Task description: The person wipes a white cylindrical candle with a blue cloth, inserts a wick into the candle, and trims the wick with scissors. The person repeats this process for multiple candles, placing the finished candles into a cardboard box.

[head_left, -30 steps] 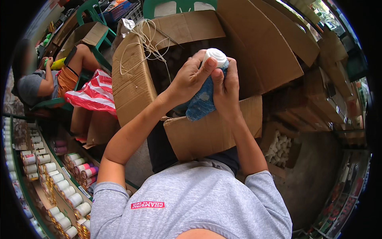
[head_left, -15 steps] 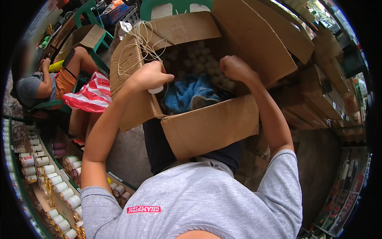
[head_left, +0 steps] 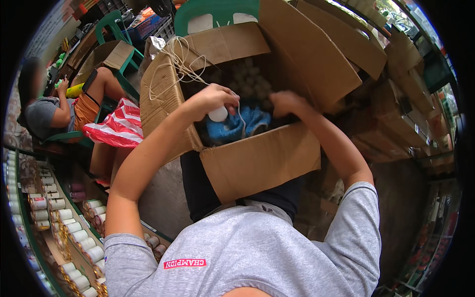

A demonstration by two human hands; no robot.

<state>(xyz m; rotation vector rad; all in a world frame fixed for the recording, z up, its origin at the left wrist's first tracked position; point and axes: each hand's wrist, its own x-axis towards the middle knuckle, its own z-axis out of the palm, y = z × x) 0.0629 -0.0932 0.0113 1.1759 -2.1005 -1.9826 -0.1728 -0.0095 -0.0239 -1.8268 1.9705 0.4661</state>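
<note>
An open cardboard box (head_left: 260, 161) stands before me, its flaps folded outward. My left hand (head_left: 216, 99) is over its left side, fingers closed round a white ball (head_left: 217, 115). A thin white cord (head_left: 242, 121) hangs from these fingers across a crumpled blue cloth (head_left: 225, 129) inside the box. On the right, my right hand (head_left: 289, 103) reaches in with curled fingers, slightly blurred; whatever they grip is hidden. Several more white balls (head_left: 250, 79) lie in the shaded back of the box.
A tangle of white cord (head_left: 180, 57) lies over the left flap. Behind the box is a green chair (head_left: 185, 17). Cardboard boxes (head_left: 396, 111) are stacked at right. A seated person (head_left: 49, 109) is at left, near a red-and-white striped bag (head_left: 116, 123). Shelved white spools (head_left: 79, 235) stand lower left.
My left hand has moved right, carrying the white ball from the box's left edge to above the blue cloth. My right hand has dipped lower and slightly left.
</note>
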